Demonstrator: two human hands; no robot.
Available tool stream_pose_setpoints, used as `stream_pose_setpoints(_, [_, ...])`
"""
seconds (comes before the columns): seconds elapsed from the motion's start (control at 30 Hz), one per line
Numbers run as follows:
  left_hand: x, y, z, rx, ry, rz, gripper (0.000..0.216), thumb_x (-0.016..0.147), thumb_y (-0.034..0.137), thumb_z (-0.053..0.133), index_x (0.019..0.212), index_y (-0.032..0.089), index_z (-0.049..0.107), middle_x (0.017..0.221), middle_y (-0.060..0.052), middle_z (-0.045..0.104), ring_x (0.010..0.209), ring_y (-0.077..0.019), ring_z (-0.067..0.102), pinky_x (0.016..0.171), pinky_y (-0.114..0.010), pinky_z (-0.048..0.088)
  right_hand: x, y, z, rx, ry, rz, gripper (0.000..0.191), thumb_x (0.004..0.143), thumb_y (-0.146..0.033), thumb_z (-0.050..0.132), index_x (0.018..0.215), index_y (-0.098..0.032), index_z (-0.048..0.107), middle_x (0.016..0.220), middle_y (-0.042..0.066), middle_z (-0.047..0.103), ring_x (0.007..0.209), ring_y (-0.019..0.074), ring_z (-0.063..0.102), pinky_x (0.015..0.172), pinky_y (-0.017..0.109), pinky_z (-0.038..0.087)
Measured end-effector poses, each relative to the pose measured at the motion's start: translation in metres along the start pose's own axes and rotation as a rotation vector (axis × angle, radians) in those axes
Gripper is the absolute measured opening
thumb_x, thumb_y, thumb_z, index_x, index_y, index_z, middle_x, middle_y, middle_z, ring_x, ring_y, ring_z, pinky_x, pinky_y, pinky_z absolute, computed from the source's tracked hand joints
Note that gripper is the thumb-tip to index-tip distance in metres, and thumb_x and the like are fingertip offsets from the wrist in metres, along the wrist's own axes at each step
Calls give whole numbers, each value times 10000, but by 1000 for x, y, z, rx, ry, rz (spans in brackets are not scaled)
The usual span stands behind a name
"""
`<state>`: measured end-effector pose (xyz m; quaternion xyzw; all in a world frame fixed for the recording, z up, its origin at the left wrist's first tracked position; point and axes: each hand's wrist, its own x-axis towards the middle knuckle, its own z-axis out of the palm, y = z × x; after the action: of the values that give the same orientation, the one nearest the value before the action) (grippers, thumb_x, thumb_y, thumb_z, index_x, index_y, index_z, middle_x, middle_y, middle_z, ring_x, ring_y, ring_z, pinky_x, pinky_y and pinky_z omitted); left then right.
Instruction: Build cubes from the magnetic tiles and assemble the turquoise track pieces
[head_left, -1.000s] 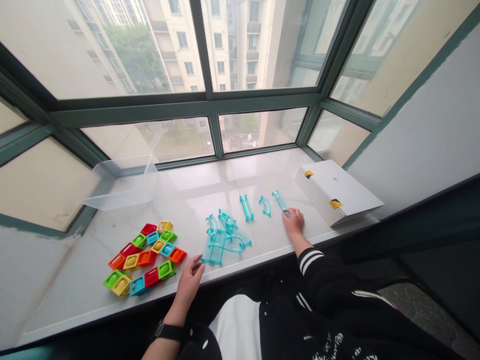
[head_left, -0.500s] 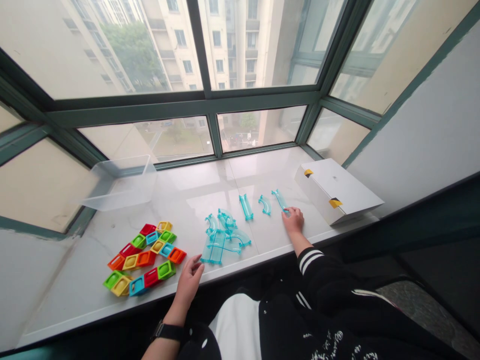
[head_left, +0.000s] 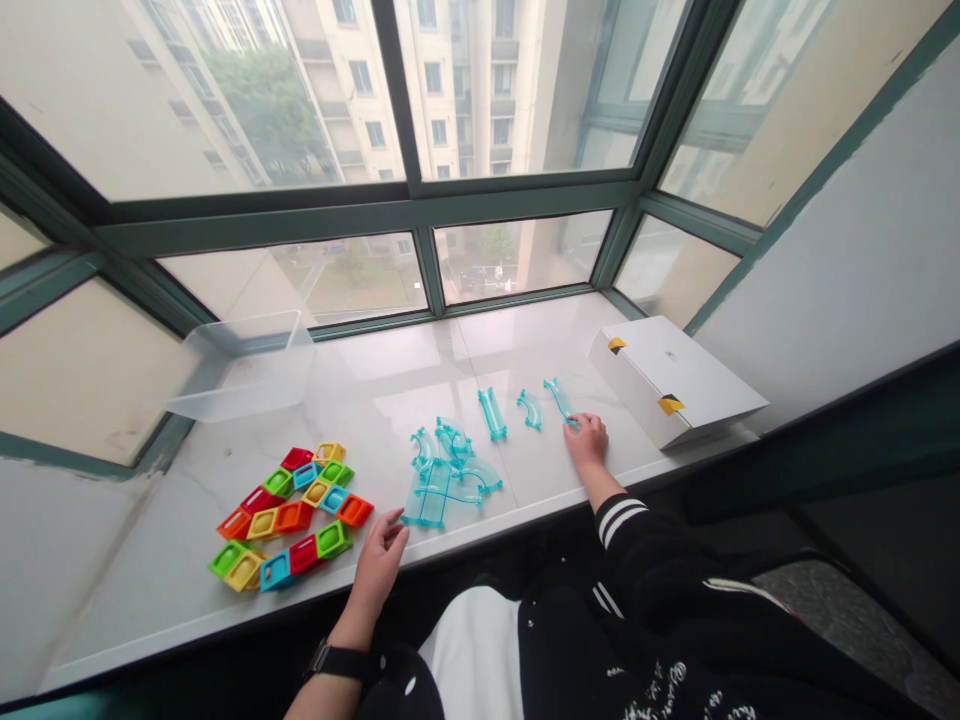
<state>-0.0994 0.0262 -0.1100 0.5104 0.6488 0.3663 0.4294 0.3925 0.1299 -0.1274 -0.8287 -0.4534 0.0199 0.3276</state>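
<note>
My right hand rests on the white window ledge, fingers curled, its fingertips touching the near end of a clear blue track piece. Two more blue pieces, a curved one and a straight one, lie just left of it. A heap of blue track pieces sits in the middle. My left hand lies at the ledge's front edge, fingers loosely apart and holding nothing, between that heap and a cluster of coloured square blocks.
A clear plastic bin stands at the back left by the window. A white cardboard box with yellow tape lies at the right end of the ledge. Window frames close the far side.
</note>
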Motion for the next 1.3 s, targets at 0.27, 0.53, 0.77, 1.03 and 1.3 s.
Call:
stream_pose_setpoints(0.27, [1,-3,0,-12,8,5,621,771,596,735,1245,196,702,1308,-148,652,1158,-332,699,1011,-521,583,0,1,2,-5,15,-9,226,849,-298,691,1047,-257,791,1237,97,655,1119,279,564,962,391,421])
stream_pose_setpoints(0.53, [1,-5,1,-17,11,3,612,771,581,733,1251,203,686,1317,-140,663,1162,-319,704,1017,-506,590,0,2,3,-21,14,-14,226,852,-288,690,1053,-252,787,1219,95,651,1093,269,560,939,382,421])
stream_pose_setpoints(0.77, [1,-3,1,-4,7,-6,619,769,584,714,1252,198,678,1327,-147,662,1157,-319,706,1008,-497,591,0,3,3,-43,16,-17,237,857,-277,686,1074,-256,779,1192,90,636,1084,260,557,925,379,444])
stream_pose_setpoints(1.03, [-1,0,3,4,-7,-7,613,790,570,682,1270,189,670,1335,-148,644,1161,-299,692,1014,-471,579,-5,6,2,40,110,-51,296,844,-340,665,1097,-207,744,1272,157,590,1169,305,556,1043,458,463])
stream_pose_setpoints(1.3, [-4,0,6,-22,29,23,578,793,559,705,1246,200,691,1302,-139,655,1096,-280,699,965,-452,584,-34,14,-20,423,140,172,438,845,-428,593,1191,-167,655,1329,188,560,1031,256,661,913,412,567])
